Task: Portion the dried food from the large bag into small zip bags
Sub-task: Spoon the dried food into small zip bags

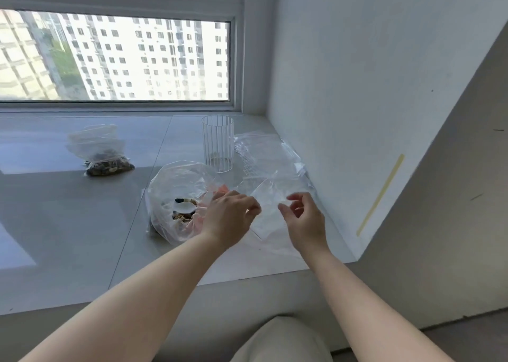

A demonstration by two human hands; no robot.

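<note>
Both hands work at one empty small zip bag (270,205), held just above the worktop (68,213) at the near right, probably to part its mouth for filling. The left hand (229,216) reaches in palm down, its fingers (251,206) curled and pinching the bag's left edge; the right hand (303,218) faces it, thumb and fingers bent toward the right edge, though whether they grip it I cannot tell. The large bag (181,194) of dried food stands open just left of the hands, a white spoon (185,207) resting inside, ready for scooping. A filled bag (103,152) sits well apart, far left; spare bags (264,152) lie behind, beside a ribbed glass (217,143).
</note>
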